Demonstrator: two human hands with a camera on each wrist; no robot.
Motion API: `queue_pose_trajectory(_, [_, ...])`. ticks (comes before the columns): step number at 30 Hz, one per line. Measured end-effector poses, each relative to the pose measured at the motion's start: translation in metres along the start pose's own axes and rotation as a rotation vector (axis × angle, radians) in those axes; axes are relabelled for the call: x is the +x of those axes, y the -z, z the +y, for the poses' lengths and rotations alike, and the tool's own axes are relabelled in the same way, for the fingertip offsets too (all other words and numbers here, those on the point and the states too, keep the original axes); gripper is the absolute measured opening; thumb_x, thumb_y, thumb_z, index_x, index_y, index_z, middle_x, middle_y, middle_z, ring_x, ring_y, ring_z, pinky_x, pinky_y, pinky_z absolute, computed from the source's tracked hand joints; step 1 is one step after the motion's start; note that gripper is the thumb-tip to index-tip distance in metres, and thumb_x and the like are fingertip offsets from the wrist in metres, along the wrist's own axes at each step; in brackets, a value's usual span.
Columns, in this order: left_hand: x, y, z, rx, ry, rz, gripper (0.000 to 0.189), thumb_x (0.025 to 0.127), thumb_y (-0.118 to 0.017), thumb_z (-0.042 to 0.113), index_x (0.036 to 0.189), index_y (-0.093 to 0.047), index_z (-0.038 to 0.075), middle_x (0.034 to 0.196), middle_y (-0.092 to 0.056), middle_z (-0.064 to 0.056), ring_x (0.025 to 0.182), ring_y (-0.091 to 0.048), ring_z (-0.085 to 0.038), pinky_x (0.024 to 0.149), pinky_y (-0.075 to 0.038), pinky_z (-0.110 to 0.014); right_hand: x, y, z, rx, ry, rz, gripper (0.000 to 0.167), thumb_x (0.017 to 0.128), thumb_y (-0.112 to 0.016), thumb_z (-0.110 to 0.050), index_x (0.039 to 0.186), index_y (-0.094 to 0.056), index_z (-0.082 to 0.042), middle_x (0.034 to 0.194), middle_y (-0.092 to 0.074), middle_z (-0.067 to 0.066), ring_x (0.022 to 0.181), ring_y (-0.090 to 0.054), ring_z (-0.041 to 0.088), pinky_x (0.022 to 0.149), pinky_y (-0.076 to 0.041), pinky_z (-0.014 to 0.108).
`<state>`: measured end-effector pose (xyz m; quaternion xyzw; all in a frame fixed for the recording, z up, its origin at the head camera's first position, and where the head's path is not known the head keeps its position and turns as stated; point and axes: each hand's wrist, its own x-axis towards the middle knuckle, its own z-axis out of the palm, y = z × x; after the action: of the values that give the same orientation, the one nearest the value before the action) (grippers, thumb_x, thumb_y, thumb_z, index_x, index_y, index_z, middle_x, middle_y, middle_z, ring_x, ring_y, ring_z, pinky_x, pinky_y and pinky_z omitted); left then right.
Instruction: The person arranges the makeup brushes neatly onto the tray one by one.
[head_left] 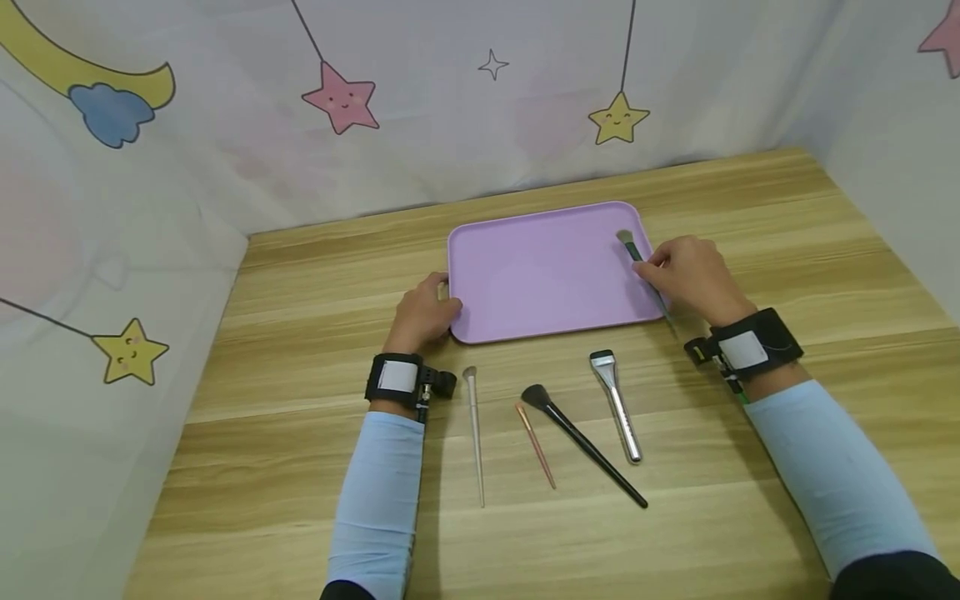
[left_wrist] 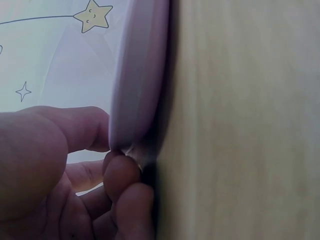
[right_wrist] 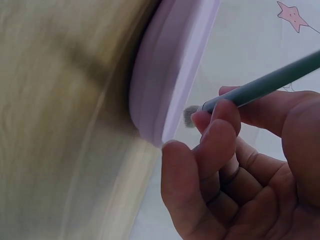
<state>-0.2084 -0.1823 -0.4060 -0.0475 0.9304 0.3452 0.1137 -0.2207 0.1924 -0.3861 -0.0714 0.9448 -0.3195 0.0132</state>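
Observation:
A purple tray point(head_left: 543, 271) lies toward the back of the table. My left hand point(head_left: 423, 315) pinches its near left corner, thumb on top of the rim and fingers beneath, as the left wrist view also shows. In my right hand point(head_left: 696, 277) is a green-handled makeup brush point(right_wrist: 270, 82), pinched between thumb and fingers. Its bristle head point(head_left: 625, 237) hangs over the right side of the tray, and the handle end points toward me. In the right wrist view a fingertip is at the tray's edge point(right_wrist: 175, 100); whether it touches cannot be told.
In front of the tray lie a slim silver brush point(head_left: 474, 433), a small pink brush point(head_left: 536, 446), a long black brush point(head_left: 588, 446) and a wide flat silver brush point(head_left: 618, 408). A white curtain point(head_left: 435, 158) with stars stands behind the wooden table point(head_left: 300, 350).

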Motion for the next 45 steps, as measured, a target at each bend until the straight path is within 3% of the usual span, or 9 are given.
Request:
queue_pose_trajectory(22, [0.001,-0.006,0.003,0.008,0.007,-0.007,0.06,0.094,-0.055,0.022,0.152,-0.043,0.012,0.095,-0.063,-0.015,0.054,-0.057,-0.018,0.051,-0.045,-0.03,0.012,-0.003,0.011,-0.029,-0.054,-0.022,0.034,0.096,-0.068,-0.024,0.094,-0.073,0.009,0.075,-0.063,0.015,0.062,-0.055,0.025,0.05,-0.041,0.033])
queue_pose_trajectory(31, [0.001,-0.005,0.001,-0.001,0.008,-0.007,0.061,0.093,-0.055,0.021,0.152,-0.044,0.011,0.098,-0.064,-0.016,0.054,-0.057,-0.017,0.051,-0.046,-0.029,0.013,-0.003,0.008,-0.045,-0.072,-0.074,0.038,0.096,-0.068,-0.027,0.099,-0.071,0.01,0.084,-0.065,0.02,0.066,-0.059,0.026,0.051,-0.045,0.033])
queue_pose_trajectory(39, [0.0,0.0,0.001,0.012,0.002,0.007,0.061,0.093,-0.055,0.022,0.151,-0.044,0.01,0.104,-0.063,-0.017,0.055,-0.058,-0.019,0.052,-0.045,-0.031,0.011,0.001,0.0,-0.084,-0.062,-0.159,0.03,0.087,-0.069,-0.016,0.101,-0.07,0.01,0.09,-0.066,0.023,0.067,-0.061,0.027,0.054,-0.049,0.034])
queue_pose_trajectory(45, [0.0,0.001,0.0,0.022,0.001,0.004,0.061,0.093,-0.055,0.022,0.151,-0.044,0.01,0.107,-0.063,-0.018,0.057,-0.058,-0.019,0.054,-0.045,-0.031,0.01,-0.003,-0.001,-0.107,-0.035,-0.137,0.028,0.089,-0.067,-0.013,0.1,-0.07,0.012,0.088,-0.067,0.024,0.064,-0.062,0.026,0.052,-0.049,0.033])
